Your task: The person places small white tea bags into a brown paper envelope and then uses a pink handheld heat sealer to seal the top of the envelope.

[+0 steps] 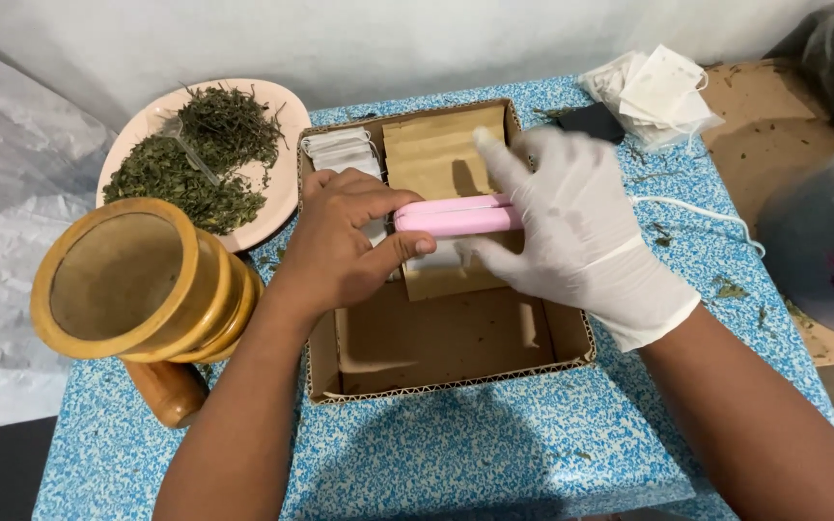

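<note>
over the shallow cardboard box [456, 347], the pink bar-shaped plastic sealer [456, 215] is pinched by the bare left hand [340, 241] and pressed by the gloved right hand [571, 232], fingers spread; a crooked seal is risked if the brown paper pouch [451, 280] slips.

Two forearms reach in from below, hands meeting in the middle.

The left hand [345, 241] is bare, wrist bent, its fingers curled and thumb stretched rightward in a pinching grip. The right hand [571, 232] wears a white glove; its palm faces down, fingers spread and slightly blurred, fingertips almost touching those of the left. Both forearms are bare.
</note>
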